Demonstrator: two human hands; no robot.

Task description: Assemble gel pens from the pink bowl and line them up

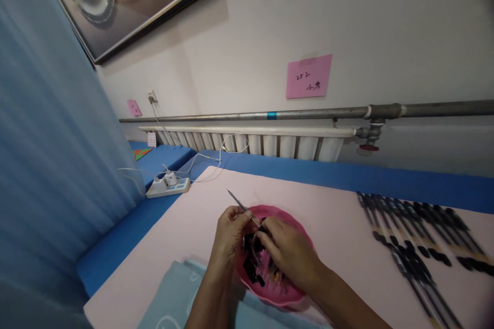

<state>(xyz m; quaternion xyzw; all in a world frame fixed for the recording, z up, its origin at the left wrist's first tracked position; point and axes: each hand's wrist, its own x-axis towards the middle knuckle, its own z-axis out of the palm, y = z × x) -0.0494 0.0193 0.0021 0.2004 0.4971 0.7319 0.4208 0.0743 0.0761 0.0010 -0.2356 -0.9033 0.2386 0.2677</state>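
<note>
My left hand [230, 229] pinches a slim pen [236, 199] between thumb and fingers, its pointed tip slanting up and to the left. The fingers of my right hand [291, 253] are closed round the pen's dark lower end and partly hide it. Both hands are above a pink bowl [302, 227] with a wavy rim. Inside the bowl lie small black, pink, clear and yellowish parts [252, 267], too jumbled to tell apart and partly covered by my right hand.
Several black-capped pens [405, 216] lie in rows on the pink sheet [328, 205] at right. Light blue cloth [173, 293] lies near my left forearm. A power strip [169, 188] with cords stands at left, beside a blue curtain [57, 154]. A radiator [266, 144] runs along the wall.
</note>
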